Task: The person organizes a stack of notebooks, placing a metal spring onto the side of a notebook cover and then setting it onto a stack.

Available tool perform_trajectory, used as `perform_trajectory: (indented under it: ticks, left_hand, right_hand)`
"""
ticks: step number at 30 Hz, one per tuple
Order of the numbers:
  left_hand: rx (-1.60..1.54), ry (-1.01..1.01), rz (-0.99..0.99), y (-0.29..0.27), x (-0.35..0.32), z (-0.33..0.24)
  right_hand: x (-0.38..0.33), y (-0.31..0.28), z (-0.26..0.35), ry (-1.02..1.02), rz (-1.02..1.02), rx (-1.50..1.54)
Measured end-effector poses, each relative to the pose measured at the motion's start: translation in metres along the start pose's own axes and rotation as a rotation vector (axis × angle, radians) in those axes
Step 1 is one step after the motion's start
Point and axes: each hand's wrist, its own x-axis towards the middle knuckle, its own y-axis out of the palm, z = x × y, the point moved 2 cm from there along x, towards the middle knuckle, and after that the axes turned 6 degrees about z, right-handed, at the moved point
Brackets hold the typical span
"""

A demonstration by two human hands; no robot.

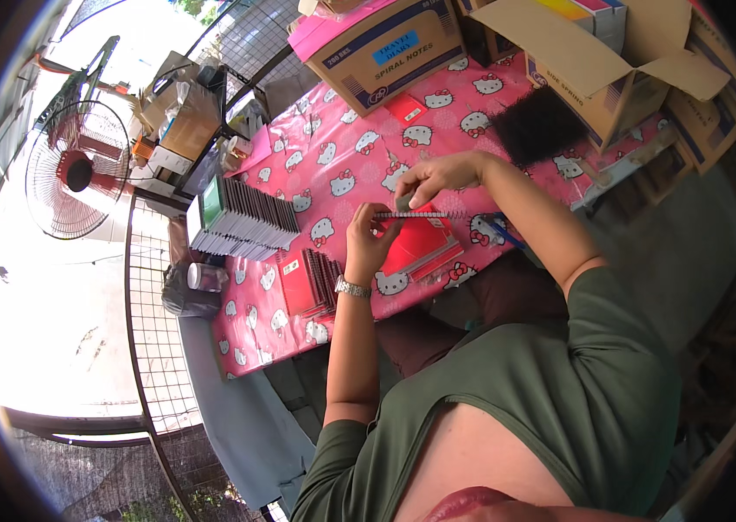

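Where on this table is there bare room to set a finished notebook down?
Free: the pink tablecloth between the long notebook row and the cardboard boxes. Crowded: around both hands, the red notebook and the small red stack.

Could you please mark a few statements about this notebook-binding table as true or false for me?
1. Both hands are on the spiral wire at the top of a red notebook. True: the left hand grips from below, the right hand pinches from above.
2. The tablecloth is plain blue. False: it is pink with a cartoon cat print.
3. A wristwatch is on the left wrist. True.
4. The standing fan is on the person's right. False: it stands at the left.
5. A row of finished notebooks lies left of the hands. True.
6. The cardboard boxes sit on the floor. False: they rest at the table's far side.
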Motion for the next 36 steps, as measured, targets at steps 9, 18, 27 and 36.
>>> perform_trajectory:
  ticks: [9, 18, 27, 36]
  left_hand:
    - [-0.507, -0.265, -0.262, -0.002, -0.024, 0.019]
    - [-0.508, -0.238, -0.495, 0.021, -0.042, 0.009]
    - [-0.245, -0.215, -0.523, 0.031, -0.048, 0.006]
    - [0.086, -0.047, -0.498, 0.009, -0.049, -0.013]
  right_hand:
    - [-0.083, 0.048, -0.125, 0.046, -1.126, -0.917]
    - [-0.092, 0.152, -0.062, 0.008, -1.090, -0.687]
    - [-0.032, 0.159, 0.033, -0.221, -0.957, -1.014]
    - [-0.033, 0.155, 0.010, -0.201, -0.559, 0.457]
